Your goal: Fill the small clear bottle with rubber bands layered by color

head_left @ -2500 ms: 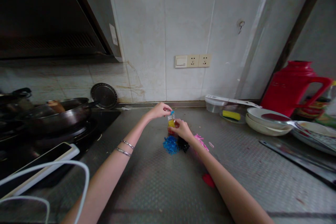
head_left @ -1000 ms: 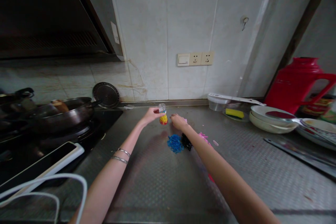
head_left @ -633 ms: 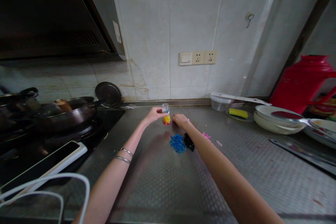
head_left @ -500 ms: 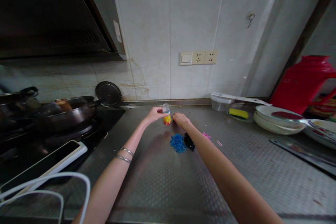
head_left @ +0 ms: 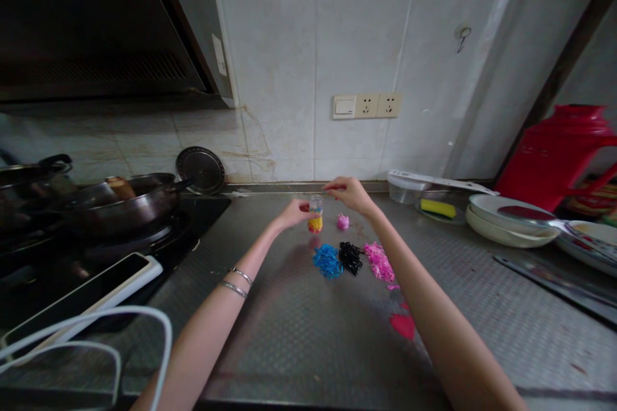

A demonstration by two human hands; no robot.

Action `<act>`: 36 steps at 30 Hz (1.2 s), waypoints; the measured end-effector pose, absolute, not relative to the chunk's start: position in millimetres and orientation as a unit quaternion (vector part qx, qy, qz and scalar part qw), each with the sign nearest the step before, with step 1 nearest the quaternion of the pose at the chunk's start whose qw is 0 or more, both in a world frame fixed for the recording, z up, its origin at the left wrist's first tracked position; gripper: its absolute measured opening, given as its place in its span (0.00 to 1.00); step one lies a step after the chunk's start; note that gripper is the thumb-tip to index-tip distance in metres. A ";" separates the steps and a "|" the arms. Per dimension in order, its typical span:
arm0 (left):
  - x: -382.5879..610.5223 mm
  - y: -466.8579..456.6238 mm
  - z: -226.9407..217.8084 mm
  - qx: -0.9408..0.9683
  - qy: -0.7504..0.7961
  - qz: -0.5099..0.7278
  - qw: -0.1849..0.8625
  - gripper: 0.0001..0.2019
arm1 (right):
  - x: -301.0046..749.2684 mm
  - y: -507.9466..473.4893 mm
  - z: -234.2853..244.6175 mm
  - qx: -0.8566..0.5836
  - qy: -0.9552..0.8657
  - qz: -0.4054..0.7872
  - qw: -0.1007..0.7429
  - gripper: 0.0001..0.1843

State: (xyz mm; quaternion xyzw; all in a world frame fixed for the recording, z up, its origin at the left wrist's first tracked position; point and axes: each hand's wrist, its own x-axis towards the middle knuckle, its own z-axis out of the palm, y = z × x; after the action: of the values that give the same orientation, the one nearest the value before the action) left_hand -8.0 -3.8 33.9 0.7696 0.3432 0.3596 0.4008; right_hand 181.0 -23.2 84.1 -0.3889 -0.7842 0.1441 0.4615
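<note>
Clear plastic bottle [head_left: 315,207] stands upright near the back of the steel counter [head_left: 284,340], yellow and red rubber bands [head_left: 315,225] packed in its lower part. Left hand [head_left: 292,214] curls its fingers around the bottle's side. Right hand [head_left: 350,191] stretches just beyond it, fingers pressed together; whether they pinch anything cannot be told. Blue rubber bands [head_left: 328,261], black rubber bands [head_left: 350,257] and pink rubber bands [head_left: 378,262] lie in loose heaps below, with a small pink bundle [head_left: 342,221] beside the bottle.

The head camera looks forward and down, close over the left hand [head_left: 292,215] and right hand [head_left: 349,192]; tiled wall [head_left: 289,64] ahead.
</note>
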 end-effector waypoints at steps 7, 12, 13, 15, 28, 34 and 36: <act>-2.2 -7.1 24.2 0.805 0.340 0.339 0.349 0.13 | 169.4 -44.7 103.9 -0.371 -0.838 0.105 0.387 0.11; -1.9 -5.4 18.1 0.800 0.342 0.340 0.358 0.13 | 170.7 -38.4 95.6 -0.384 -0.844 0.104 0.359 0.12; -2.1 -5.3 17.8 0.799 0.342 0.341 0.359 0.14 | 171.3 -37.3 94.4 -0.382 -0.844 0.106 0.361 0.12; -2.7 -5.7 17.6 0.800 0.340 0.345 0.354 0.14 | 172.5 -36.0 93.3 -0.378 -0.842 0.110 0.369 0.12; 1.2 -19.8 1.7 0.760 0.346 0.407 0.370 0.18 | 176.2 -65.0 121.0 -0.372 -0.835 0.082 0.397 0.11; 0.1 -16.9 -2.2 0.742 0.342 0.429 0.385 0.19 | 183.2 -87.4 96.1 -0.372 -0.854 0.127 0.341 0.13; 0.3 -16.1 -2.7 0.740 0.339 0.429 0.391 0.19 | 186.1 -93.0 77.8 -0.368 -0.866 0.160 0.299 0.13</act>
State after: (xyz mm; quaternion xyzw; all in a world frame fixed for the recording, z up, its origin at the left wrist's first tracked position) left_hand 0.3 -16.1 -2.7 0.7402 0.3393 0.4294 0.3906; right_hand 186.1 -93.0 77.8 -0.3679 -0.8659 0.1603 0.2987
